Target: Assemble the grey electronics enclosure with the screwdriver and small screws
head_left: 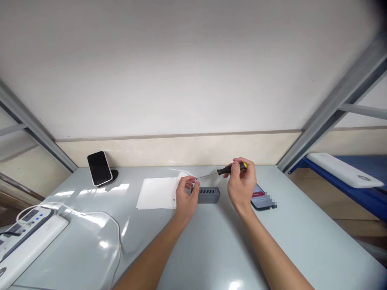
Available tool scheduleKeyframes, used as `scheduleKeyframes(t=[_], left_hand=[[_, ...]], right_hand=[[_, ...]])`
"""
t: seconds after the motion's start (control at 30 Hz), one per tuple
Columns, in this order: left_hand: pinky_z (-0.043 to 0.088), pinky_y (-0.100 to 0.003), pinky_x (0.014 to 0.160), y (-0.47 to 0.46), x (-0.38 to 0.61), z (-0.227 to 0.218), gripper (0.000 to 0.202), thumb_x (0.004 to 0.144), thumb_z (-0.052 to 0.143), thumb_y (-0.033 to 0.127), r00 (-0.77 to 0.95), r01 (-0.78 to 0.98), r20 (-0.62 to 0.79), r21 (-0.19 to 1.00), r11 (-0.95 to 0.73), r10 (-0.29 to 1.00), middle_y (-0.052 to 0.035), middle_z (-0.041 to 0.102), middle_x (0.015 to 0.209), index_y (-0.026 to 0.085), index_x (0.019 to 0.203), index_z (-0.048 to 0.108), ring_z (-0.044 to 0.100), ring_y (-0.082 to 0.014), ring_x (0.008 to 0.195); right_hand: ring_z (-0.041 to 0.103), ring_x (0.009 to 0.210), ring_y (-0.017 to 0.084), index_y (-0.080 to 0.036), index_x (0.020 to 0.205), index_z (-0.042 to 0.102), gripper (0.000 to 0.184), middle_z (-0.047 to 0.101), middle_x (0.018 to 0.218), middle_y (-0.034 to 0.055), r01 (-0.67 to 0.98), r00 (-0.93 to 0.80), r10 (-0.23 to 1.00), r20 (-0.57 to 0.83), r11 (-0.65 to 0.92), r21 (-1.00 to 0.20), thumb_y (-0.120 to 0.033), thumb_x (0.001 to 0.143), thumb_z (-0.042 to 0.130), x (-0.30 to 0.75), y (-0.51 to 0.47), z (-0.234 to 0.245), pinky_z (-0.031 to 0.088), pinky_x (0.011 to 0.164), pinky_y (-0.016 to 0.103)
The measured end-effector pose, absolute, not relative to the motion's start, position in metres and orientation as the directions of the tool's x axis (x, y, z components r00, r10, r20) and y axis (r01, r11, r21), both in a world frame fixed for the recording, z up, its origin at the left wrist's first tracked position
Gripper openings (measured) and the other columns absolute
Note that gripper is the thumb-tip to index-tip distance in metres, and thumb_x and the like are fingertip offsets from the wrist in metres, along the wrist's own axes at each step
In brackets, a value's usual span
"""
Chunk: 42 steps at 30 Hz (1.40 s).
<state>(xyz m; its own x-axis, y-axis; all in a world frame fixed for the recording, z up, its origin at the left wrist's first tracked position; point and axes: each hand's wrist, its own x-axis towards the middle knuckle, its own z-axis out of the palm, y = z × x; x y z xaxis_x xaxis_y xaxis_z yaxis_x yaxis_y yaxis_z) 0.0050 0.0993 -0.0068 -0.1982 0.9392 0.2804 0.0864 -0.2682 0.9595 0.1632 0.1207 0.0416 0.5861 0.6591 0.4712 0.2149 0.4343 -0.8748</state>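
Observation:
A small dark grey box-shaped device point(208, 195) with vent slots lies on the pale grey table point(211, 249). My left hand point(186, 198) is closed around its left end and steadies it. My right hand point(242, 182) pinches the black and yellow handle of a thin screwdriver point(225, 170). The screwdriver's metal shaft points left, and its tip is close to my left fingers above the device's left end.
A white sheet of paper point(157, 193) lies left of the device. A black phone point(99, 168) leans on a round stand at the back left. A white power strip point(27, 237) with cable sits at the front left. Another phone point(262, 199) lies right of my right hand.

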Motion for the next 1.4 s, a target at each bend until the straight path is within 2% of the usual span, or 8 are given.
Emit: scheduleKeyframes(t=[0.23,0.8,0.93,1.13,1.4], left_hand=[[0.052,-0.033,0.086,0.100,0.003,-0.007,0.016,0.095,0.069,0.038,-0.202,0.132,0.329,0.943,-0.307,0.923,-0.0036,0.069,0.090,0.022,0.092,0.071,0.061,-0.0177,0.085],[0.051,-0.033,0.083,0.099,0.000,-0.001,0.010,0.094,0.066,0.030,-0.170,0.202,0.404,0.907,-0.370,0.899,-0.0029,0.068,0.089,0.023,0.088,0.070,0.060,-0.0182,0.084],[0.051,-0.033,0.081,0.099,0.000,0.001,0.012,0.094,0.067,0.031,-0.159,0.215,0.450,0.885,-0.414,0.879,-0.0036,0.068,0.088,0.023,0.086,0.070,0.060,-0.0190,0.084],[0.052,-0.034,0.080,0.097,0.001,0.004,0.010,0.093,0.067,0.029,-0.148,0.228,0.508,0.852,-0.471,0.848,-0.0042,0.069,0.087,0.024,0.086,0.070,0.062,-0.0200,0.086],[0.053,-0.034,0.080,0.096,0.000,0.003,0.008,0.093,0.066,0.027,-0.132,0.241,0.521,0.842,-0.483,0.843,-0.0045,0.069,0.088,0.024,0.087,0.071,0.063,-0.0205,0.086]], right_hand=[[0.060,0.062,0.012,-0.023,0.106,0.062,0.023,0.063,0.085,-0.0013,0.225,0.569,0.661,0.490,0.448,-0.865,-0.045,0.099,0.062,0.162,0.118,0.043,0.053,0.059,0.027],[0.060,0.059,0.013,-0.024,0.107,0.062,0.021,0.062,0.077,-0.0036,0.242,0.558,0.646,0.521,0.474,-0.847,-0.043,0.101,0.061,0.164,0.116,0.045,0.055,0.058,0.029],[0.062,0.062,0.014,-0.024,0.107,0.062,0.021,0.063,0.079,-0.0025,0.245,0.538,0.660,0.524,0.473,-0.847,-0.044,0.101,0.061,0.165,0.117,0.043,0.055,0.060,0.030],[0.060,0.062,0.015,-0.024,0.106,0.063,0.018,0.062,0.079,-0.0016,0.277,0.562,0.617,0.550,0.486,-0.829,-0.041,0.100,0.062,0.166,0.114,0.048,0.056,0.058,0.030],[0.058,0.063,0.016,-0.024,0.105,0.064,0.019,0.061,0.078,-0.0011,0.279,0.572,0.617,0.541,0.474,-0.835,-0.042,0.100,0.062,0.167,0.113,0.049,0.055,0.058,0.031]])
